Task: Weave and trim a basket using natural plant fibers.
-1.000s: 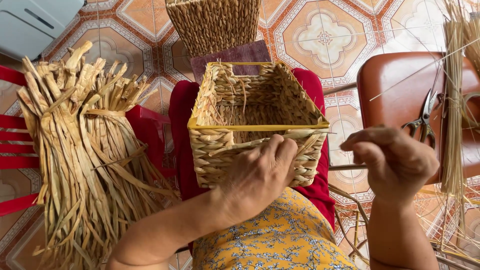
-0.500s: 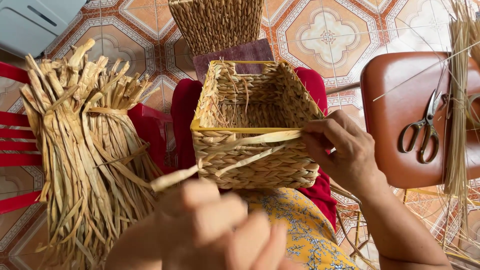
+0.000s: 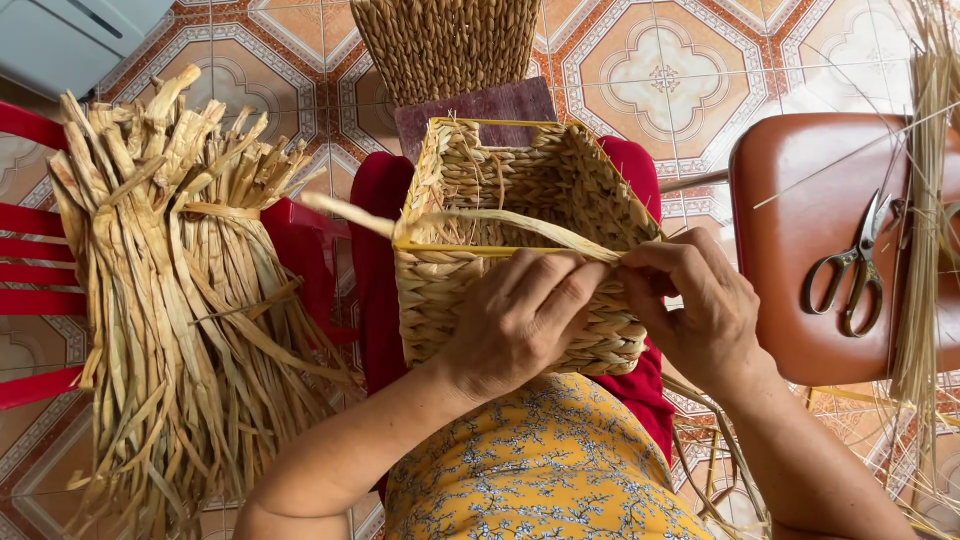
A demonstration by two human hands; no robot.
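A half-woven straw basket (image 3: 530,190) with a yellow wire rim rests on my lap over a red cloth. My left hand (image 3: 520,325) presses on the basket's near wall, fingers up at the rim. My right hand (image 3: 695,300) pinches a flat dried straw strand (image 3: 480,222) at the near right corner. The strand runs leftward along the rim and sticks out past the left corner.
A thick bundle of dried straw strips (image 3: 175,290) lies on a red chair at left. Scissors (image 3: 855,265) sit on a brown stool (image 3: 800,220) at right, beside thin reeds (image 3: 925,200). A finished woven basket (image 3: 445,45) stands on the tiled floor ahead.
My left hand came back from near the camera onto the basket's front wall. The strand now lies along the rim, its end pointing left. My right hand stays at the right corner.
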